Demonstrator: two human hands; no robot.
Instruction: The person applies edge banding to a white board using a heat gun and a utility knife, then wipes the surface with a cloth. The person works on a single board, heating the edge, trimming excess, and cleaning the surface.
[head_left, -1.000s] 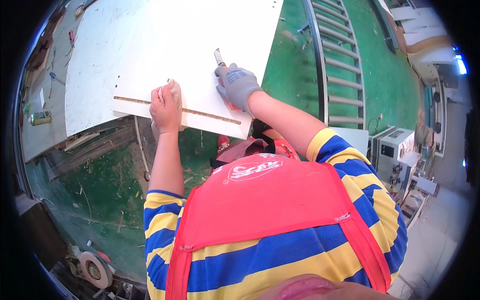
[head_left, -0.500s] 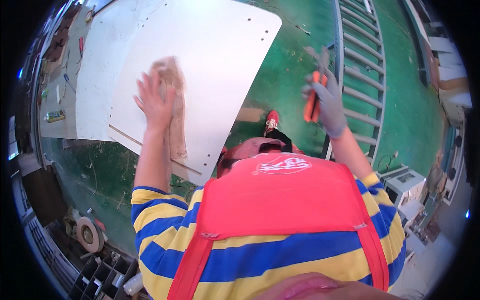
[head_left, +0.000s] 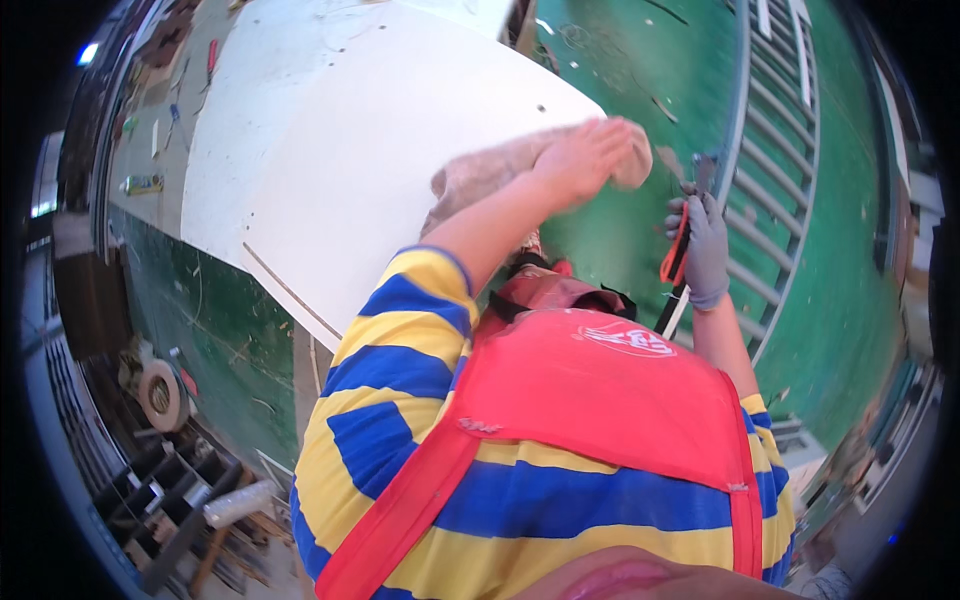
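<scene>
A large white panel (head_left: 370, 140) lies before me with small holes along its edges. My left hand (head_left: 588, 158) is at the panel's right corner, its fingers closed over a bunched brown cloth (head_left: 490, 165). The cloth trails back across the panel's edge, and its far end hangs beyond the corner over the floor. My right hand (head_left: 706, 250), in a grey glove, is off to the right of the panel. It grips pliers with orange-red handles (head_left: 677, 250), the metal head pointing away from me.
A grey roller conveyor (head_left: 775, 180) stands on the green floor (head_left: 610, 230) at right. On the bench at far left lie a spray can (head_left: 142, 184) and a red-handled tool (head_left: 211, 60). A tape roll (head_left: 162, 396) and a dark divided tray (head_left: 160, 500) sit at lower left.
My left hand has swept the cloth from the panel's middle rightward to its corner. My right hand, still holding the pliers, sits lower and farther right in view. My view has shifted too.
</scene>
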